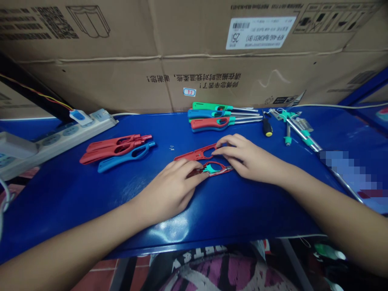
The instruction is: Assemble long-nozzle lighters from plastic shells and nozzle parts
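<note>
Several screws [171,148], screwdriver [267,127] beyond — left hand [177,184] pinching red shell [222,172], right hand [246,157] — grip unclear.

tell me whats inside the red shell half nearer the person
A green piece and metal parts show in the red shell half; whatever lies under the left grip cannot be seen.

Two hands [172,186] at two shell halves [192,155], one screwdriver [267,127] (one power strip [62,140]).

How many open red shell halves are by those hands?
2: the farther half is by the right hand; the nearer half, with a green part in it, is partly hidden under the left hand.
</note>
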### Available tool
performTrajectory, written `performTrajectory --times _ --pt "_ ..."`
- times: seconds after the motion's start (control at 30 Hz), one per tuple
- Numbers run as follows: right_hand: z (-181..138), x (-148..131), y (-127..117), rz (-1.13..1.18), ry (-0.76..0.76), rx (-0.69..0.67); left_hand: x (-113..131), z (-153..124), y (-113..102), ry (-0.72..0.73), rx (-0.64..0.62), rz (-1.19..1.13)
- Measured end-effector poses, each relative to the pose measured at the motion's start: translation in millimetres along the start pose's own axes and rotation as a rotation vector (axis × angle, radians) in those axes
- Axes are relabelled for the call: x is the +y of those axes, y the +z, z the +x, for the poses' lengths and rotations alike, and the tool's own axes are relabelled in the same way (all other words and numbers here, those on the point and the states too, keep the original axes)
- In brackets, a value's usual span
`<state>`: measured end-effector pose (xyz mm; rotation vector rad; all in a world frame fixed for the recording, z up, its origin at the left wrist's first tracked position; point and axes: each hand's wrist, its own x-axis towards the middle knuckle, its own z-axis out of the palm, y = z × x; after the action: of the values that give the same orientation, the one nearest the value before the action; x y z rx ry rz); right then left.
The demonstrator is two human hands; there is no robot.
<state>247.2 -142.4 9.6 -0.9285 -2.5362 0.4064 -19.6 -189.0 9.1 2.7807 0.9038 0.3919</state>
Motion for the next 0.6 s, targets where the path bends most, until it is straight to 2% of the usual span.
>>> performTrajectory --times 0.1,0.3,0.47,0.6 --pt "-1 5 3 -0.11 0.029 -0.042 0 0 1 0.005 0.002 0.007" --pt "-2 10 -2 -0.109 0.108 -0.057 -3 0 2 0.007 0.044 0.006" --pt "1 2 -5 0.088 0.154 0.083 -8 0 -5 -0.027 0.176 0.031" --pt "3 -11 -3 0.422 0.312 0.192 -16 1 -10 -0.041 0.292 0.134"
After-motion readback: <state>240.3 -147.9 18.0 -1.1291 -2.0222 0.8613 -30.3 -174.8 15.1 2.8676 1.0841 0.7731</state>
